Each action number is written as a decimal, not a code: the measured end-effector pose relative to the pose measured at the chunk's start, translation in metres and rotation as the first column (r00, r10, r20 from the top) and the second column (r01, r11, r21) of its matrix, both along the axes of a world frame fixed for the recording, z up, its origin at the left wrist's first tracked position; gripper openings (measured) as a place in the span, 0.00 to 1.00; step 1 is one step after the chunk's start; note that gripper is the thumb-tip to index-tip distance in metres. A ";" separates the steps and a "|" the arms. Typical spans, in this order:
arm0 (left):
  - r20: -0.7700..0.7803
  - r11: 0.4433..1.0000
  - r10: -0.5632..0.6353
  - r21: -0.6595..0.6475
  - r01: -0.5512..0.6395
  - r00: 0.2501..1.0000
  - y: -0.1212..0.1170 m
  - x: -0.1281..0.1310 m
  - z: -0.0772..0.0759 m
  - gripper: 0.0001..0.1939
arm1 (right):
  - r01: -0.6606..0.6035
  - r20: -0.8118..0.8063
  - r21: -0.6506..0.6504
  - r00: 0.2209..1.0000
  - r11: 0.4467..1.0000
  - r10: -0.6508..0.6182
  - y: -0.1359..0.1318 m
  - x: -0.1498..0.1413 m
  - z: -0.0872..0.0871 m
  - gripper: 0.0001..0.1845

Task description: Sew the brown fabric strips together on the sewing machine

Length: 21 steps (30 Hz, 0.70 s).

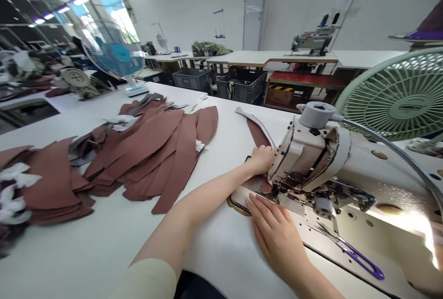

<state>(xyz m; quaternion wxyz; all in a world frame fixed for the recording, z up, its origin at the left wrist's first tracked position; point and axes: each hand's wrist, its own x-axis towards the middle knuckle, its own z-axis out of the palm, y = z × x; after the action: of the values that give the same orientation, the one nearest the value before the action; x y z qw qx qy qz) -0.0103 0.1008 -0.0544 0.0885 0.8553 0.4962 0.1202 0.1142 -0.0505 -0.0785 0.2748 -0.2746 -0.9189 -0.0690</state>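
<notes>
One brown strip (255,132) lay partly under the head of the sewing machine (363,165), its tail curving over the table (224,146); that piece was judged part-worked, though its seam was hidden. The left hand (263,159) was curled on it, fingertips concealed, grip undeterminable. The right hand (275,227) lay flat, fingers extended, holding nothing visible, at the machine bed's near edge. Brown pieces (180,151) were stacked leftward, finished or pending not ascertainable. Bare tabletop separated them from the bed; the head confined the left hand's right side, and purple snips (360,254) occupied the bed rightward.
</notes>
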 end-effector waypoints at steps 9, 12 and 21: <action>-0.120 0.993 0.006 -0.115 -0.020 0.993 -0.136 -0.080 0.007 0.21 | -0.105 -0.022 -0.005 0.994 0.994 0.105 -0.005 -0.002 -0.008 0.32; -0.081 0.970 -0.131 -0.217 0.111 0.988 -0.198 -0.101 0.013 0.25 | -0.110 0.034 -0.004 0.993 0.994 0.110 0.005 -0.016 -0.012 0.35; -0.070 0.705 0.648 -0.323 -0.631 0.759 -0.254 -0.245 0.098 0.21 | -0.291 0.284 0.231 0.933 0.928 0.222 0.056 -0.059 0.015 0.19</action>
<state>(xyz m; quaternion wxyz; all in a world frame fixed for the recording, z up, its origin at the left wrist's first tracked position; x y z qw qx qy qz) -0.2550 -0.1537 0.0440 0.1940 0.5999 0.7721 0.0800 0.0556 0.0058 -0.0639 0.1969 -0.1003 -0.9564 -0.1910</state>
